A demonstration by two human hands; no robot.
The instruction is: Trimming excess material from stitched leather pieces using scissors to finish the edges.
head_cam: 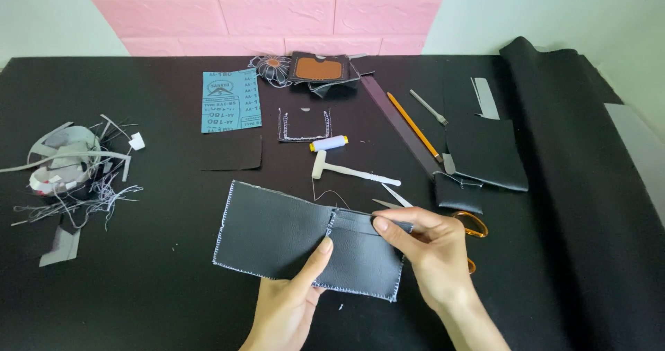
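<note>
Hands meet on a dark grey leather wallet piece with white edge stitching [305, 244], lying open and flat on the black table [138, 295]. The left hand [291, 302] pins its lower middle with the thumb pressed down. The right hand [429, 247] pinches the wallet's upper right edge, fingers closed on it. Just behind the wallet's right end lie orange-handled scissors [471, 228]. Beyond the wallet rests a small white mallet [350, 171], then a white thread spool [329, 143], then a blue sandpaper sheet [231, 100].
</note>
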